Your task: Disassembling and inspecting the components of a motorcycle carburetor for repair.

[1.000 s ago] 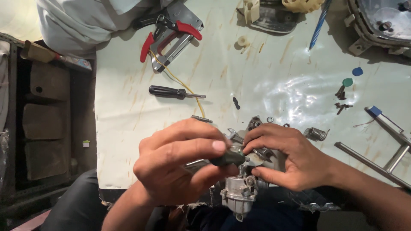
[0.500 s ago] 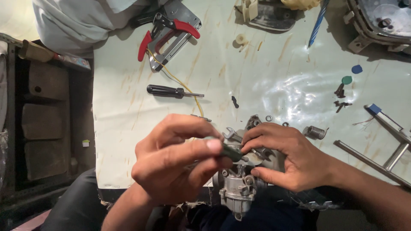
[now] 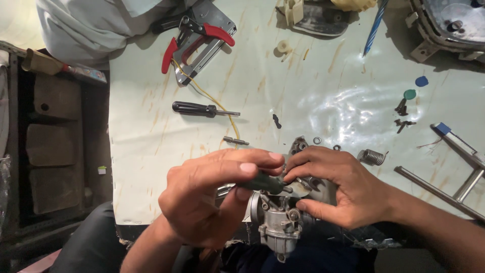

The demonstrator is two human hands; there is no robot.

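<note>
Dark-handled screwdriver (image 3: 265, 183) lies level, tip right, over the carburetor (image 3: 280, 222).

- We see a pale, glossy table (image 3: 303, 86) streaked with rust-coloured stains.
- A black-handled screwdriver (image 3: 202, 109) lies left of centre, with a thin yellow wire (image 3: 222, 108) crossing its shaft.
- Red-handled pliers (image 3: 194, 43) rest near the far edge.
- A small spring (image 3: 236, 141) lies below the screwdriver.
- A larger coil spring (image 3: 372, 156) sits to the right.
- A blue cap (image 3: 421, 81) and green cap (image 3: 409, 94) lie just beside each other.
</note>
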